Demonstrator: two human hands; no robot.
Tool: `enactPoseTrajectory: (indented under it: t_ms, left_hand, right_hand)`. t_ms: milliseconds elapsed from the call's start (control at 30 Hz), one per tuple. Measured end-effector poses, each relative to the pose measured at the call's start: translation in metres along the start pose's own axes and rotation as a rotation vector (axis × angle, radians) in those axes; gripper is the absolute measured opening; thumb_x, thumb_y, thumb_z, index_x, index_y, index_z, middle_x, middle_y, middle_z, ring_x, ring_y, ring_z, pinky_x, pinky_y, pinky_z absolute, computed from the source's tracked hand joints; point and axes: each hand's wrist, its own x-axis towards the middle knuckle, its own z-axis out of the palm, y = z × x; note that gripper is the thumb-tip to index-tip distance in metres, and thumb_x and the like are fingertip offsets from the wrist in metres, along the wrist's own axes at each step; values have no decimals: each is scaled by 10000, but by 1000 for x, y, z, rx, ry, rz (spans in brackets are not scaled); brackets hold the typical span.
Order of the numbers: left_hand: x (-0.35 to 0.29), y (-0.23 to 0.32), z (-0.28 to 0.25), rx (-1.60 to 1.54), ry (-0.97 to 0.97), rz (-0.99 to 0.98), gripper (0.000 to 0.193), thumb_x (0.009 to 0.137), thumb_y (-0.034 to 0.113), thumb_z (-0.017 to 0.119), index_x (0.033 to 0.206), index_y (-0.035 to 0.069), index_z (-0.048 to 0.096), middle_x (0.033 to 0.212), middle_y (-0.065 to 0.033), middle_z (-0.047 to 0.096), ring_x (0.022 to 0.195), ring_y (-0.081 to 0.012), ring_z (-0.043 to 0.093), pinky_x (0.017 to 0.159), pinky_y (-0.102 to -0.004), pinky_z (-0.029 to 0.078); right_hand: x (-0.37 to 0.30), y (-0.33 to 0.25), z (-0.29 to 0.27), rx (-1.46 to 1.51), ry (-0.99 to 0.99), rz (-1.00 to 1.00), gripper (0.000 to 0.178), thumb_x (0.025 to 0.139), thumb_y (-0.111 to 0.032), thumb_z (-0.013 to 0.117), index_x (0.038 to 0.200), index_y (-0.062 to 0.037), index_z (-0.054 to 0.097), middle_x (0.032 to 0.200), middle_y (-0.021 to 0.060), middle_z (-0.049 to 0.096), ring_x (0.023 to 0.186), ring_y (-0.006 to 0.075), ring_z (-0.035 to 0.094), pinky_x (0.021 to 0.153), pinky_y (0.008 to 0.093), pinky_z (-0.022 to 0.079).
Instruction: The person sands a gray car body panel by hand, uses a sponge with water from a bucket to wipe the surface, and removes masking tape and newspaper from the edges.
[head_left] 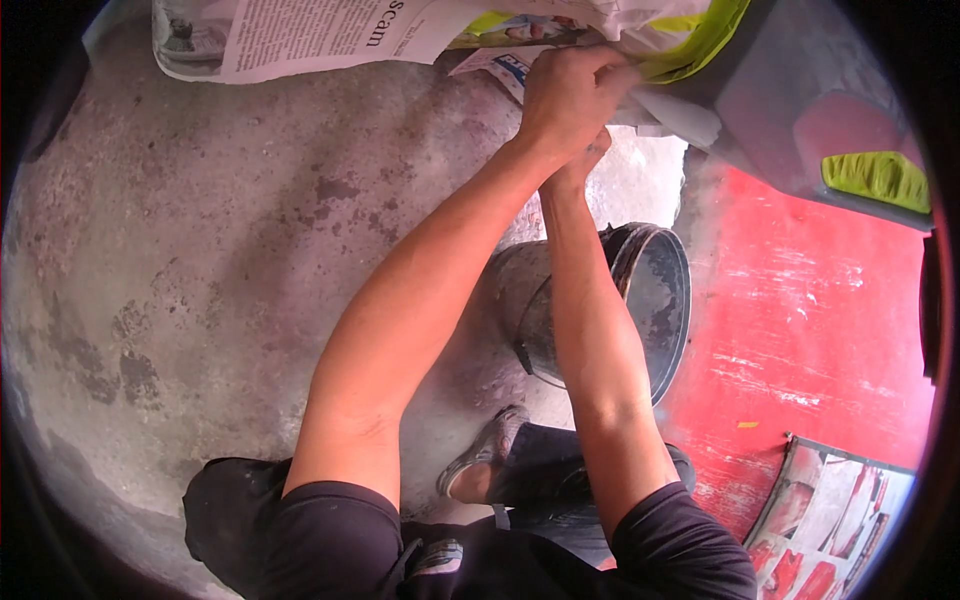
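Across the top lies a large part covered with newspaper sheets (330,40), with a lime-green edge (700,50) showing at its right end. My left hand (575,95) reaches up to this edge, its fingers curled against the loose paper there. Just below and partly behind it is my right hand (592,152), close to the left wrist. Most of the right hand's fingers are hidden, so its grip does not show. A loose printed flap (500,68) hangs beside the left hand.
A dirty grey bucket (540,300) lies tipped beyond my right forearm. Farther right is a red scuffed surface (800,320), with a grey part bearing a lime-green patch (875,180) above it. A picture poster (835,515) is at lower right. My sandalled foot (485,455) stands on stained concrete (220,270).
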Motion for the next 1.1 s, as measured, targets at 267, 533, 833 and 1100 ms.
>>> enactPoseTrajectory:
  t_ms: [267, 533, 833, 1100]
  left_hand:
    - [7, 3, 13, 304, 83, 93, 178, 904, 257, 732, 888, 86, 779, 698, -121, 712, 626, -316, 700, 624, -427, 537]
    - [6, 2, 14, 452, 100, 192, 174, 892, 225, 679, 878, 68, 751, 861, -152, 744, 781, -363, 731, 723, -493, 576]
    - [5, -13, 3, 536, 67, 180, 238, 927, 316, 704, 831, 102, 747, 721, -105, 733, 699, -346, 725, 648, -470, 562]
    - [13, -7, -5, 595, 28, 237, 256, 937, 331, 686, 840, 101, 743, 751, -121, 742, 712, -347, 735, 648, -479, 570]
  right_hand:
    - [28, 26, -16, -86, -32, -25, 235, 988, -199, 703, 1031, 30, 675, 954, 33, 712, 839, 87, 612, 751, 263, 512]
    - [25, 7, -3, 39, 5, 81, 272, 1002, -241, 698, 1032, 28, 674, 949, 33, 711, 841, 88, 613, 750, 267, 514]
    - [28, -15, 17, 34, 25, 120, 315, 1019, -287, 693, 1034, 27, 674, 943, 32, 709, 843, 88, 615, 748, 272, 517]
    - [30, 6, 0, -24, -48, -20, 342, 1023, -315, 703, 1018, 24, 666, 973, 39, 707, 860, 102, 624, 761, 279, 525]
